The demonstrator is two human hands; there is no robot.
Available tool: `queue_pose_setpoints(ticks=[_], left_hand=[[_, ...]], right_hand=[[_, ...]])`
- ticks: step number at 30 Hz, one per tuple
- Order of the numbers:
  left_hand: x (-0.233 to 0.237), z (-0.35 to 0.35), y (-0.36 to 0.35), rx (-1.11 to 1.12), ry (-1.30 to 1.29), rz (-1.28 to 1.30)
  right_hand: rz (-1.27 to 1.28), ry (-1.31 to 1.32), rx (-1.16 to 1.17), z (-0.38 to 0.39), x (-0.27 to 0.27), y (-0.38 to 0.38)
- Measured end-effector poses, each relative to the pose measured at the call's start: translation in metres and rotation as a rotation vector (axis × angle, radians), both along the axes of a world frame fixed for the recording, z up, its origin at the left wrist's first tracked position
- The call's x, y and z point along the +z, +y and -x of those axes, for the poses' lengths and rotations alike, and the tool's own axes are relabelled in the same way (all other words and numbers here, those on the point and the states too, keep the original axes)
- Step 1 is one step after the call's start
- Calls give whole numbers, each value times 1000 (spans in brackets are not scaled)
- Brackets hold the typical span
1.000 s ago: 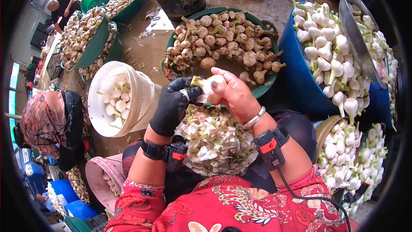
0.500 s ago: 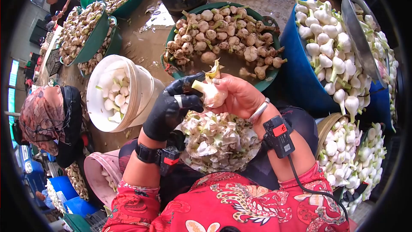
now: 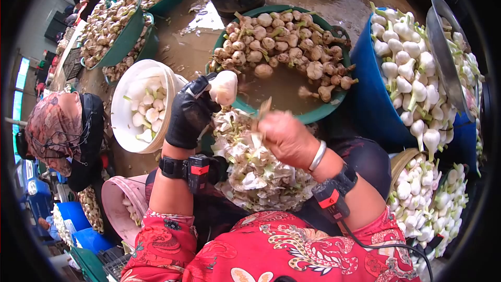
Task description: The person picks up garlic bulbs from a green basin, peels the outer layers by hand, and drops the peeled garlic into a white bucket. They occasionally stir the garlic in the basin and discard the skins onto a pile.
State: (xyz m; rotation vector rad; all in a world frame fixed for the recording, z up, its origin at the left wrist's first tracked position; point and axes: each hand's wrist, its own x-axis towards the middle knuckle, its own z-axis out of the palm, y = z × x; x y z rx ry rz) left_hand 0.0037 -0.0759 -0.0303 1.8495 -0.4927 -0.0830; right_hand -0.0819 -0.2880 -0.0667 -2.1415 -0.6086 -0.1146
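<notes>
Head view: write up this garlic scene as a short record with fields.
left hand: black-gloved, holding a pale garlic bulb
right hand: bare, blurred, pinching a papery strip
below hands: heap of loose skins
ahead: green basin with brownish bulbs
left side: white bucket with some white bulbs; pink bucket
right side: blue tub heaped with white bulbs
nearby: another person in a patterned head covering
</notes>
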Motion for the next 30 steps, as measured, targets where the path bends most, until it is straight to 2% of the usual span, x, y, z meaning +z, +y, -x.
queue_pose_setpoints(ticks=[1, 2, 3, 4, 5, 7, 9, 10, 11, 13, 15, 17, 18, 19, 21, 23, 25, 27, 28, 29, 30], left_hand=[[6, 1, 3, -8, -71, -31], [5, 0, 4, -9, -76, -37], [-1, -1, 3, 48, 179, 198], [-4, 0, 1, 105, 439, 438], [-7, 3, 0, 105, 447, 442], [-6, 8, -5, -34, 257, 186], [6, 16, -18, -13, 276, 157], [6, 17, -22, -34, 290, 139], [7, 17, -24, -55, 301, 122], [12, 18, -28, -93, 383, 134], [14, 20, -33, -68, 473, 210], [20, 20, -34, -41, 424, 172], [22, 18, -29, -53, 466, 201], [24, 17, -26, -63, 504, 230], [28, 16, -24, -43, 479, 218], [19, 12, -22, -1, 465, 209], [15, 15, -25, 3, 464, 172], [12, 16, -28, -9, 420, 185], [13, 16, -28, -2, 454, 141], [13, 16, -28, -3, 454, 139], [13, 15, -30, -16, 424, 103]], right_hand=[[145, 299, 130, 9, -14, 3], [196, 472, 161, 13, -14, 3], [251, 649, 189, 15, -14, 2], [251, 616, 197, 16, -14, 2], [255, 624, 196, 15, -14, 1], [-195, 344, 24, 3, -12, 2], [-535, 362, -309, -9, 0, 6], [-657, 360, -363, -14, -1, 9], [-656, 360, -372, -14, 2, 10], [-1097, 662, -224, -13, 10, 10], [-1084, 625, -227, -15, 7, 8], [-1300, 788, -109, -13, 12, 3], [-1369, 922, -168, -12, 17, 1], [-1368, 923, -163, -12, 12, -2], [-126, 609, -189, -13, -6, -7], [201, 318, -28, 8, -20, 5], [155, 294, 11, 8, -19, 9], [20, 174, -355, -1, 11, 6], [-96, 167, -418, -2, 15, 3], [-98, 168, -419, -3, 20, 5], [-255, 160, -435, -4, 25, 8]])
